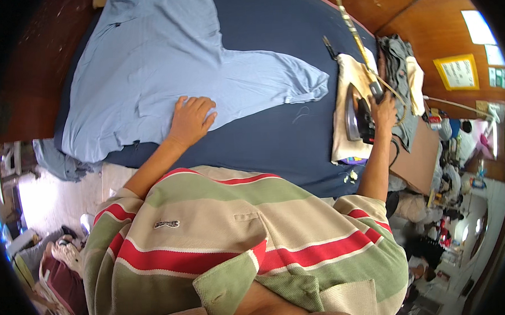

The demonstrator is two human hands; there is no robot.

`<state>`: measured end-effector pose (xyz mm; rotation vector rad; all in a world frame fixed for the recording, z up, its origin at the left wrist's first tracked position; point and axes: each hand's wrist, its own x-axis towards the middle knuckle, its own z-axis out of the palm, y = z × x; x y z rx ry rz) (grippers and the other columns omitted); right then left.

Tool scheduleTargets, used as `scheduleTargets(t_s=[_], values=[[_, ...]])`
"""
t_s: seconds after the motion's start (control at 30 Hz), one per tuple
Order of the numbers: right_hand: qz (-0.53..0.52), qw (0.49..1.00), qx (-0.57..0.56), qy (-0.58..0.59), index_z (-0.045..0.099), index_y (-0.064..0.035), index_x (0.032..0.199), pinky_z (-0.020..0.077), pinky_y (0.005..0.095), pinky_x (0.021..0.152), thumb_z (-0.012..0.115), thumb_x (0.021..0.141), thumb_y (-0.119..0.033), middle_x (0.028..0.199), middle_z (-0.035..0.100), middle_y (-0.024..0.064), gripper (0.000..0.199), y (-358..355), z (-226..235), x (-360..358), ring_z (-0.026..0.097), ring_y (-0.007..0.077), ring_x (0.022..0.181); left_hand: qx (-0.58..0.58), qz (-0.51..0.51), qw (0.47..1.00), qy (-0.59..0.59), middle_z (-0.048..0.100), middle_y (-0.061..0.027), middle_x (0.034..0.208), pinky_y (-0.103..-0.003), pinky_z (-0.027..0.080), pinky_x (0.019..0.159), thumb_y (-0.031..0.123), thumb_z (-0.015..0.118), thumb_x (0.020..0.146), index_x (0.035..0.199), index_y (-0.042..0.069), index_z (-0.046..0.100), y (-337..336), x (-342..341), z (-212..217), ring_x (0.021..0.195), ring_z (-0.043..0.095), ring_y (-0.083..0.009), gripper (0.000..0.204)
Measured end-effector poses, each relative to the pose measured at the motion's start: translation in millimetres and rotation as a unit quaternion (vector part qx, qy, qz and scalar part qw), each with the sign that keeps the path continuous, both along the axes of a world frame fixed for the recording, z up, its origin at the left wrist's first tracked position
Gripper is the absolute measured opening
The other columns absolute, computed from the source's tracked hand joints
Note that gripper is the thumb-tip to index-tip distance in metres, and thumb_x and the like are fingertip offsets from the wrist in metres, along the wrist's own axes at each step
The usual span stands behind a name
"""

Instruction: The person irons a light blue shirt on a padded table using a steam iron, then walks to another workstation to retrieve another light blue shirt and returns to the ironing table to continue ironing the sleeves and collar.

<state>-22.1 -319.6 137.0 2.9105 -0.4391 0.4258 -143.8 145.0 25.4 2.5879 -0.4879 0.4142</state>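
A light blue long-sleeved garment [147,66] lies spread over a dark blue cloth-covered table, one sleeve stretched to the right. My left hand [192,121] rests palm down near the garment's lower edge, its fingers loosely spread on the fabric. At the right, my right hand [384,112] is closed around the handle of a clothes iron [363,119]. The iron is above a folded cream cloth [345,77], with its metal soleplate edge showing on the left; whether it touches the cloth is hard to tell. A cord [357,37] runs up from the iron's handle.
Dark grey clothing [396,67] lies beyond the cream cloth, next to a brown board [419,158]. A small black pen-like object [329,47] and white scraps [350,177] lie on the dark cover [274,139]. Wooden panels stand left and right; clutter fills the lower right.
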Motion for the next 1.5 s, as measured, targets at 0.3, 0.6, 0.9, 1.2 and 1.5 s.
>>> scheduleTargets(t_s=[0.3,0.6,0.9,1.2,1.5], values=[[-0.001,0.935,0.321,0.153,0.059,0.0017,0.099,0.0477,0.0301,0.060,0.073,0.067,-0.033,0.076,0.063,0.0108,0.049,-51.1,3.3,27.4,0.059,0.0149,0.060,0.055,-0.044,0.997,0.042,0.058,-0.0060,0.106,-0.041,0.034,0.090,0.031,0.056,0.083,0.113,0.011,0.056,-42.2,165.3,-10.5,0.103,0.052,-0.0226,0.036],[0.134,0.961,0.193,0.149,0.051,0.0019,0.110,0.0478,0.0440,0.072,0.068,0.070,-0.024,0.084,0.062,0.0267,0.051,140.8,45.4,-33.0,0.061,0.0403,0.080,0.061,-0.179,0.974,0.124,0.057,-0.0078,0.102,-0.042,0.040,0.084,0.027,0.060,0.079,0.094,0.009,0.057,-67.2,236.3,-25.1,0.103,0.052,-0.0260,0.024],[0.154,0.933,0.243,0.218,0.051,0.0010,0.103,0.0477,0.0462,0.072,0.064,0.072,-0.023,0.084,0.062,0.0257,0.042,293.5,5.7,-18.6,0.061,0.0407,0.082,0.041,-0.286,0.944,0.158,0.064,-0.0147,0.086,-0.045,0.045,0.075,0.026,0.059,0.077,0.089,0.007,0.058,-60.6,260.9,-8.2,0.086,0.060,-0.0335,0.023],[0.006,0.962,0.248,0.113,0.056,0.0062,0.098,0.0463,0.0433,0.078,0.057,0.078,-0.042,0.092,0.061,0.0284,0.052,272.3,-17.8,32.8,0.059,0.0413,0.091,0.092,-0.256,0.936,0.224,0.063,-0.0130,0.077,-0.042,0.045,0.071,0.027,0.057,0.079,0.076,0.003,0.060,27.1,243.7,4.8,0.080,0.060,-0.0308,0.025],[0.127,0.944,0.252,0.173,0.061,0.0060,0.088,0.0465,0.0454,0.074,0.056,0.080,-0.045,0.080,0.061,0.0284,0.052,287.4,-12.7,29.5,0.059,0.0426,0.081,0.079,-0.221,0.942,0.240,0.063,-0.0110,0.074,-0.041,0.045,0.070,0.023,0.060,0.077,0.076,0.005,0.060,44.6,247.9,4.0,0.077,0.060,-0.0289,0.019]])
